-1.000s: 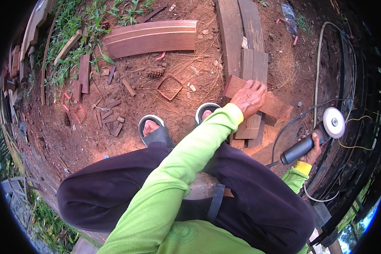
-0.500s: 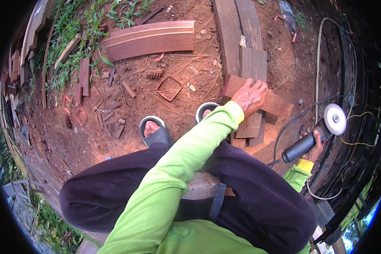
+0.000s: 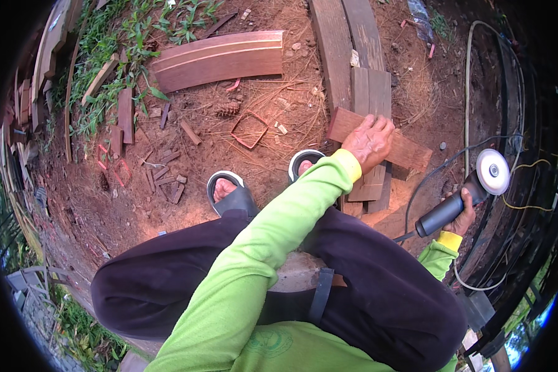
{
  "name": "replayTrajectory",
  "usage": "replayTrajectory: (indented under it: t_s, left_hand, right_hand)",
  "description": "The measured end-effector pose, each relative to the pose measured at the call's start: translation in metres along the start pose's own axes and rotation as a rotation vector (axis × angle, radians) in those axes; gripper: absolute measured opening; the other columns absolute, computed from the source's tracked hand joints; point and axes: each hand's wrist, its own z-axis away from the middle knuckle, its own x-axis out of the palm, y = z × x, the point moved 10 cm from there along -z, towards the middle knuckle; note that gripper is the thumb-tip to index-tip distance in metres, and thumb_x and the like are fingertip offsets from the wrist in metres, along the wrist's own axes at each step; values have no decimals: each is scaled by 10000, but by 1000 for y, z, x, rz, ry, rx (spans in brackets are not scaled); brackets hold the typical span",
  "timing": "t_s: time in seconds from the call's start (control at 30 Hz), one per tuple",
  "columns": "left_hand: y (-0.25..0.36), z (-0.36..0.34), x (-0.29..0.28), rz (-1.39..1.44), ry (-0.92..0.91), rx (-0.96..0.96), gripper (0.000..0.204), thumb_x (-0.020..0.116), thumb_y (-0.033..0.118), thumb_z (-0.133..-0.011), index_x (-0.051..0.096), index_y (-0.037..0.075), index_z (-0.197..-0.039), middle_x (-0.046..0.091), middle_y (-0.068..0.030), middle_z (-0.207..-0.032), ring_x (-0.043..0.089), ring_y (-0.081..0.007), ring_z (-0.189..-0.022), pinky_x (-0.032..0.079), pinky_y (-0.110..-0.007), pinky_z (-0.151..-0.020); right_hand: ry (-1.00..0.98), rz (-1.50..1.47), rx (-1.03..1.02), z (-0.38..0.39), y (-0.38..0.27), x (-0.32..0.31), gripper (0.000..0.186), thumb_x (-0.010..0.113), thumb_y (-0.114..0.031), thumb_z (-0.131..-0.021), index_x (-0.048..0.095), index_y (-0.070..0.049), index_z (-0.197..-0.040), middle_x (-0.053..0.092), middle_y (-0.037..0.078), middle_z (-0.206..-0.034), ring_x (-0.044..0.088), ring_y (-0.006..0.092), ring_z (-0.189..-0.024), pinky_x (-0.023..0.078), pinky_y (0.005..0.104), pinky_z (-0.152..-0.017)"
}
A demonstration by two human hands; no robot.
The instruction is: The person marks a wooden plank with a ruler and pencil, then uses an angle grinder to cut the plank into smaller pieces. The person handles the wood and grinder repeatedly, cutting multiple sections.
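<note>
Grinder [image 3: 441,213] in right fingers [image 3: 467,199] — left fingers [image 3: 381,123] on wood block [image 3: 409,152].

You've got a soil [image 3: 447,175] gap between the short wood block [image 3: 412,153] and grinder [image 3: 440,212], but the dark cable [image 3: 419,185] curves through it. Your right thigh [image 3: 378,273] blocks the near side. Pale hose [image 3: 467,80] and yellow cord [image 3: 530,208] crowd the disc [image 3: 493,172]. Your left hand [image 3: 369,146] has planks [image 3: 378,93] underneath; leftward, it could pass over soil, beyond your sandals [image 3: 239,198].
</note>
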Motion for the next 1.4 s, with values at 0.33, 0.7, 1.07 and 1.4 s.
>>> replayTrajectory:
  t_s: [0.33,0.7,1.07,1.4]
  left_hand:
    - [1,0,0,26,15,-2,291,519,108,-810,618,-27,-1048,544,-120,-1055,512,-243,-1072,393,-349,-926]
    - [2,1,-1,-15,-13,3,309,528,110,-803,616,-29,-1064,541,-118,-1072,505,-241,-1091,385,-352,-948]
    - [-5,2,1,62,-36,-2,513,670,140,-717,546,-53,-1176,533,-125,-1125,492,-266,-1127,382,-381,-975]
    - [-9,-2,12,159,-54,-11,642,762,176,-649,523,-49,-1200,515,-124,-1143,481,-274,-1126,388,-368,-961]
  right_hand:
    - [32,0,-13,0,0,-5,293,738,-203,-791,594,36,-880,622,119,-746,624,220,-603,551,331,-537]
    - [47,10,-2,4,-1,-1,302,740,-213,-790,591,34,-875,618,123,-719,628,225,-597,556,342,-542]
    - [14,5,17,-3,3,-6,288,725,-198,-797,590,39,-890,617,128,-714,615,221,-578,547,328,-530]
    - [14,25,-5,-1,-2,-2,271,730,-179,-784,602,29,-901,620,114,-748,623,216,-606,550,350,-538]
